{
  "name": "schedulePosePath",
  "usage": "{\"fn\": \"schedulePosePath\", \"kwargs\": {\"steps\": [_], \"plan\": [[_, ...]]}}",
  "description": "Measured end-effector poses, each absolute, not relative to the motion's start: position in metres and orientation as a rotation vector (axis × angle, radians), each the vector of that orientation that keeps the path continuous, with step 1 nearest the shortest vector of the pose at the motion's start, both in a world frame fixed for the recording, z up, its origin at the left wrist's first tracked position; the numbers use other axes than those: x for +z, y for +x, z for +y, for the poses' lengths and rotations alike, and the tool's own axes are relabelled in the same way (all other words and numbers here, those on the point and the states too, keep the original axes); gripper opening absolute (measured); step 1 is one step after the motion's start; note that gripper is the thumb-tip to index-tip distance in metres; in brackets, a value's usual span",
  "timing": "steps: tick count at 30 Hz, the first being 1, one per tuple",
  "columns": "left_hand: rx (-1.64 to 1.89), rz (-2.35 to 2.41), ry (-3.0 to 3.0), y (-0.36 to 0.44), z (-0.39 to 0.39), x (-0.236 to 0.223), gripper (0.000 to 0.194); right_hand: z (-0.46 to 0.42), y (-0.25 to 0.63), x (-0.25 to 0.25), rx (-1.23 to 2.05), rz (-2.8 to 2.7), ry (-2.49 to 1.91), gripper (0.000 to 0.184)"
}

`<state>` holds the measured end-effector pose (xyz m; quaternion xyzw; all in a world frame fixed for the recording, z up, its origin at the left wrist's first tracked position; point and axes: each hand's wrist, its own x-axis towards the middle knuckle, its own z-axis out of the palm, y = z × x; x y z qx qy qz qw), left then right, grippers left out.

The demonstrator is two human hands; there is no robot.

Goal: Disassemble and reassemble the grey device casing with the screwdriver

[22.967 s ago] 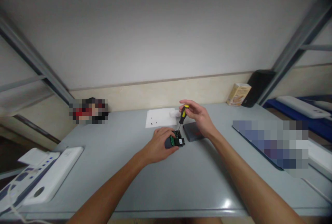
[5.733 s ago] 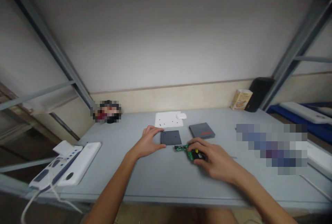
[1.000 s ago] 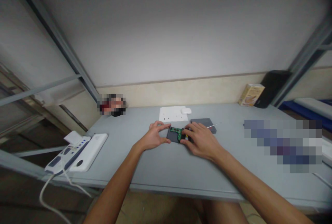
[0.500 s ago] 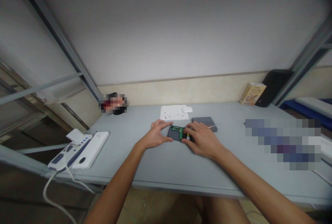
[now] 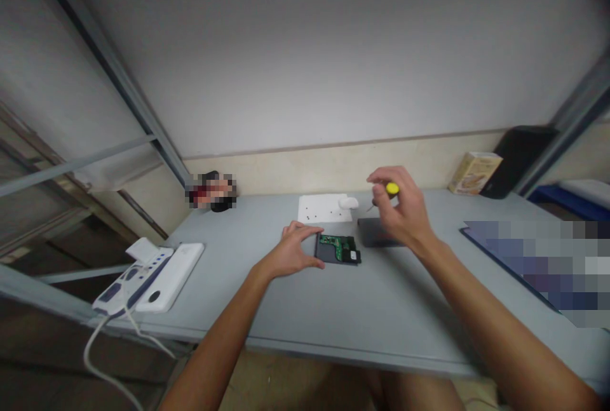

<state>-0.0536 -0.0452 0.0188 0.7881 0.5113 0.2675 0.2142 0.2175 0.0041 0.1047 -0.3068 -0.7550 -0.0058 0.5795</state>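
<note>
A hard drive (image 5: 328, 252), dark grey with a green circuit board on its upper face, lies on the table in front of me. My left hand (image 5: 298, 252) grips its left end, thumb on the near edge and fingers at the far edge. Up and to the right, my right hand (image 5: 400, 204) is raised above the table, closed around a small screwdriver (image 5: 392, 189) with a yellow handle end. Its thin shaft points down and left, clear of the drive. Beneath that hand is a dark grey flat case (image 5: 369, 233), partly hidden by it.
Behind the drive, a white sheet (image 5: 324, 209) bears several tiny dark screws and a white rounded object (image 5: 348, 203). A power strip (image 5: 133, 281) and white box (image 5: 174, 277) stand left. At the back right are a yellow carton (image 5: 474, 174) and a black case (image 5: 517, 160).
My right hand has left the drive's right end and risen up and to the right, now showing the screwdriver. My left hand keeps its hold on the drive.
</note>
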Motion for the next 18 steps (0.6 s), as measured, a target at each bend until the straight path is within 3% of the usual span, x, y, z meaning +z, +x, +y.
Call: {"fn": "schedulePosePath", "kwargs": {"steps": [4,10,18], "plan": [[0.730,1.360,2.223,-0.052,-0.049,0.023,0.086,0.026,0.220,0.099,0.174,-1.451,-0.924,0.040],[0.921,1.472,2.290,-0.045,-0.036,0.029,0.037,0.041,0.220,0.045,0.395,-1.638,-1.245,0.043],[0.942,1.600,2.364,-0.016,0.028,0.031,0.021,0.044,0.219,0.043,0.417,-1.570,-1.272,0.045]]}}
